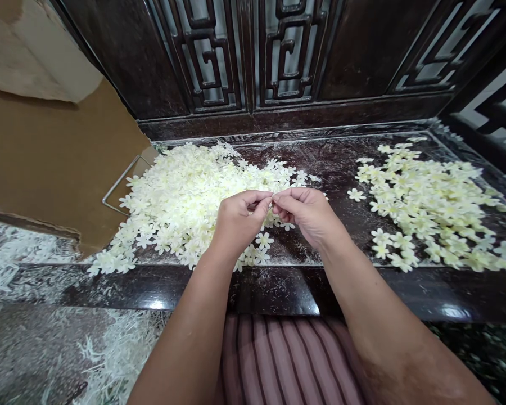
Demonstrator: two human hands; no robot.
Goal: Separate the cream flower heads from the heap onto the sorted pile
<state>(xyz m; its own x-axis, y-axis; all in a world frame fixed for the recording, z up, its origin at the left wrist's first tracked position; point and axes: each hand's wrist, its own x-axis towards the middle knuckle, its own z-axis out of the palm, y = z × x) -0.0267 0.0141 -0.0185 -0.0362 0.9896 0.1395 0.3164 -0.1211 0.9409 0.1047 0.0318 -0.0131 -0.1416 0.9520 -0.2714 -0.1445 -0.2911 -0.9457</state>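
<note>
My left hand (241,216) and my right hand (306,212) meet fingertip to fingertip over the dark wooden bench (329,163). Both are closed in a pinch, and whatever lies between the fingertips is too small to make out. Beneath and left of the hands spreads a large pile of cream-white flowers (185,185). A second pile of similar flowers (430,202) lies on the right part of the bench, with a single flower (356,194) at its left side.
A brown cardboard box (50,157) stands at the left, near a bent metal wire (118,185). Behind rises a carved wooden backrest (247,62). White shreds (113,343) litter the floor at lower left. Striped cloth (282,360) shows between the forearms.
</note>
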